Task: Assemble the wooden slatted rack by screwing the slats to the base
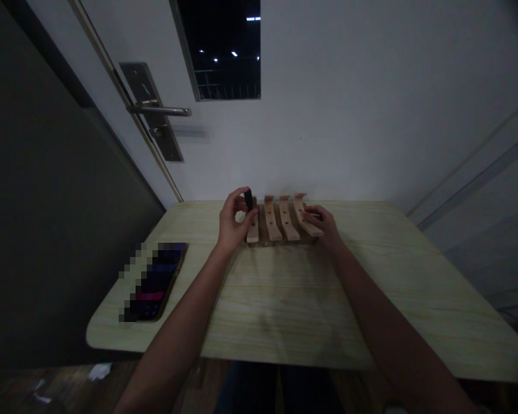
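Note:
A dark wooden board (265, 242) lies near the back edge of the table with several pale curved wooden hooks across it, dark holes along their lengths. Pinched between the thumb and forefinger of my left hand (232, 221) is a small black upright piece (248, 199), over the leftmost hook (252, 233). Its lower end is hidden by my thumb. My right hand (323, 223) closes around the rightmost hook (301, 209) at the board's right end; this hook sits at a slant. Two more hooks, the middle-left hook (272, 223) and middle-right hook (288, 221), stand between my hands.
On the left of the pale wood-grain table (276, 310) lies a phone (168, 282) with its screen lit. A white door (328, 115) with a metal handle (166, 110) rises just behind the table. A dark panel (47, 201) stands at the left.

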Tool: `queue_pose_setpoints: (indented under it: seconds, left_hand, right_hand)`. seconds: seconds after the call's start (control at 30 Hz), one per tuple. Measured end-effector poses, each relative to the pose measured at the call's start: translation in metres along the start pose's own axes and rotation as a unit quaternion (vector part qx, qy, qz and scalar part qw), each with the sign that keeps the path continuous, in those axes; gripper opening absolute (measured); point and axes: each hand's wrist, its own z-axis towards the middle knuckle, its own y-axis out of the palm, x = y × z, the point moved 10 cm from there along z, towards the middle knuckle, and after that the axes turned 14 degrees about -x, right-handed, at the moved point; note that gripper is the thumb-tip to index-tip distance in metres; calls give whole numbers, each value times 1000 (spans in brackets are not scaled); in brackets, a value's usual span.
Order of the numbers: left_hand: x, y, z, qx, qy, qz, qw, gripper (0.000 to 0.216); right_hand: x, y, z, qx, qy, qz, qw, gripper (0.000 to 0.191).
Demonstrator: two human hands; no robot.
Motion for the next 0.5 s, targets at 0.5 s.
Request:
queue_pose_setpoints:
  seconds: [0.5]
  left_hand:
    - [4, 9, 1, -66, 16, -56, 996, 47]
  right_hand:
    - [3, 0, 0, 0, 7, -7, 1000, 35]
